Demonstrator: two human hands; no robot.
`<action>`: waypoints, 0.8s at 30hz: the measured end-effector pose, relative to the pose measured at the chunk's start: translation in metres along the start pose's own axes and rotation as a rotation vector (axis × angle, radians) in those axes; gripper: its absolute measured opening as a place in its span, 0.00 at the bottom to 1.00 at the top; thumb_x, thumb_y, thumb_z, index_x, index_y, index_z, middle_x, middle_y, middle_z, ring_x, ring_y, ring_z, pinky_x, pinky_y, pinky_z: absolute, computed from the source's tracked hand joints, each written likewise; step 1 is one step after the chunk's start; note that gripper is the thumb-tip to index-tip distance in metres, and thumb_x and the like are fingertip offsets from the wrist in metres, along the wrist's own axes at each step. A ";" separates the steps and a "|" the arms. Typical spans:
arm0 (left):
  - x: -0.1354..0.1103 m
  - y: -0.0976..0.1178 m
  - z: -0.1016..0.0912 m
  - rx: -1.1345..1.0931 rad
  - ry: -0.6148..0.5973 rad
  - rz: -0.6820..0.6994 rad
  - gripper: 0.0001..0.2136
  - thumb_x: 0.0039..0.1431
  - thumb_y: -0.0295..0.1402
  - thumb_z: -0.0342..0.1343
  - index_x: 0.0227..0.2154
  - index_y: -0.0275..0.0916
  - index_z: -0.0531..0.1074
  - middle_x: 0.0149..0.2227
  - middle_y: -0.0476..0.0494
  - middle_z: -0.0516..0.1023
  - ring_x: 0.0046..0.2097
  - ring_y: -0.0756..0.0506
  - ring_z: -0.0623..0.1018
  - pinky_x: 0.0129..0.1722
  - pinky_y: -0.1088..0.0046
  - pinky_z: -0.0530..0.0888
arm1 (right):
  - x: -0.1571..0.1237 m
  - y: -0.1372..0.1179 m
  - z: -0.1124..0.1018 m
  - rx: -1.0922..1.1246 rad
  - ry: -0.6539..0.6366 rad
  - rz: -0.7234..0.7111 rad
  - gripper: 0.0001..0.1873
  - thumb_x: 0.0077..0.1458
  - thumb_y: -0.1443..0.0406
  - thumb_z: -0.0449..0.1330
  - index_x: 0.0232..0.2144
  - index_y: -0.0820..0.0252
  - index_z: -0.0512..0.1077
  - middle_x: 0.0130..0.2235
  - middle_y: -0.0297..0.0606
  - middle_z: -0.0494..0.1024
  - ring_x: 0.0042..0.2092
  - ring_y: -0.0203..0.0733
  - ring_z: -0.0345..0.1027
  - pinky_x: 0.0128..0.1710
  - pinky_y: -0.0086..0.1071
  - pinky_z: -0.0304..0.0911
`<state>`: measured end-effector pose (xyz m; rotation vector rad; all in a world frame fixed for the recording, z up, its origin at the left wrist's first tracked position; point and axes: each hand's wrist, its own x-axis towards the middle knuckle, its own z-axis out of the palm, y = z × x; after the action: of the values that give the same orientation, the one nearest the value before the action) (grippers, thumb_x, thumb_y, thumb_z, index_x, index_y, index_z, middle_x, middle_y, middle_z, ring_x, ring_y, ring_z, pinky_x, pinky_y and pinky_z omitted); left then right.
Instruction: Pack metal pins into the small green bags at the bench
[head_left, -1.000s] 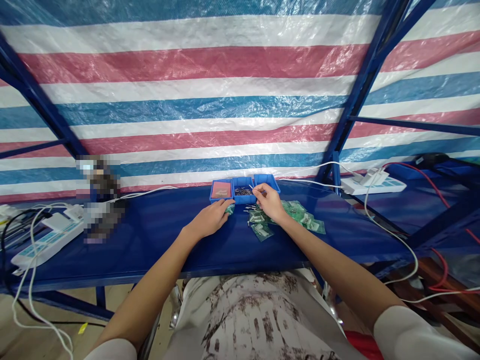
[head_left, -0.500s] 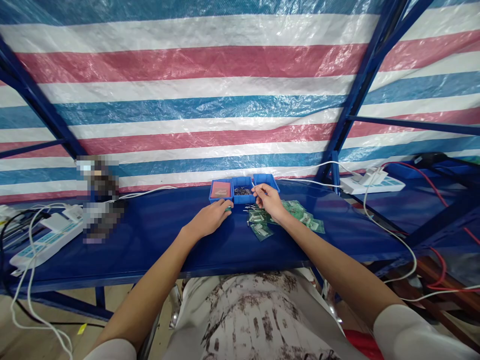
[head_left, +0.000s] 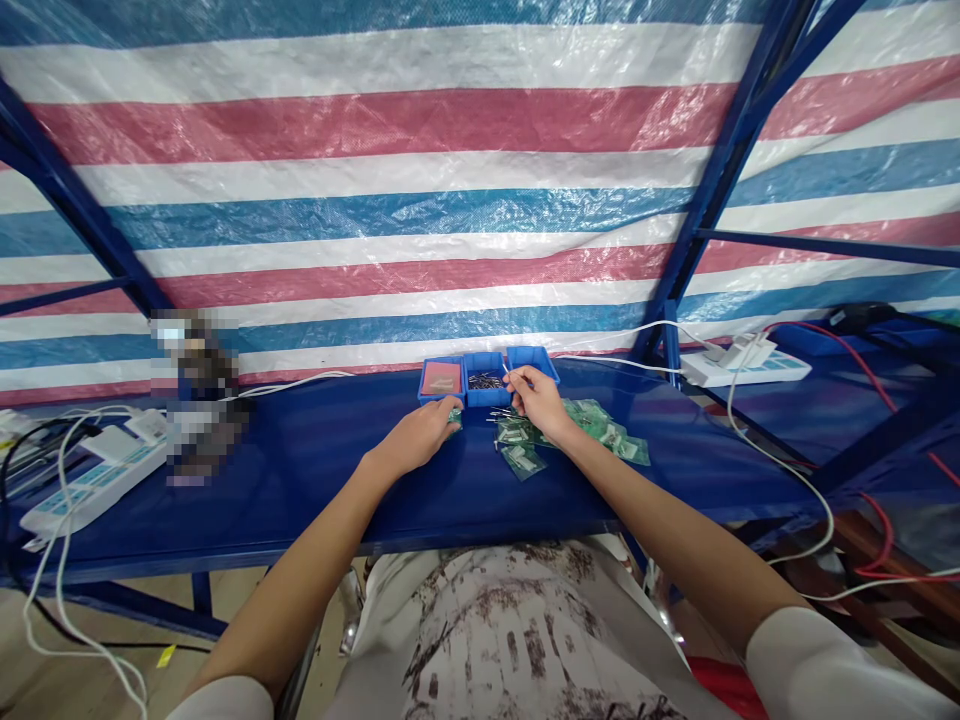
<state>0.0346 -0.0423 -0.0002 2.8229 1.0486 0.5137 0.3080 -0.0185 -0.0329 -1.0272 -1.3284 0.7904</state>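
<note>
Beside the middle bin [head_left: 486,400], a thin white piece [head_left: 506,369] was pinched by the right hand [head_left: 541,402]; a green packet [head_left: 456,415], seemingly, by the left hand [head_left: 421,434]. Through a slackened right grip, the piece could have been lost among small parts [head_left: 486,382].

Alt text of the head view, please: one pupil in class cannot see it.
A person's left hand holds something small and green; the right hand pinches a thin pale piece by three blue bins on a blue table. Green bags lie nearby.

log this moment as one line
left hand: holding small green item | right hand: pinching thin pale piece | nearby: blue bins, green packets
</note>
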 end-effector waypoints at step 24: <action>-0.003 0.000 0.002 0.008 0.010 0.057 0.21 0.78 0.30 0.39 0.69 0.39 0.59 0.61 0.32 0.75 0.59 0.36 0.77 0.58 0.55 0.75 | 0.000 0.000 0.000 0.011 -0.005 0.004 0.29 0.57 0.37 0.65 0.36 0.57 0.75 0.31 0.35 0.73 0.23 0.33 0.64 0.17 0.27 0.59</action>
<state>0.0334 -0.0444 -0.0028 2.8674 0.9768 0.5310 0.3080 -0.0186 -0.0329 -1.0198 -1.3251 0.8027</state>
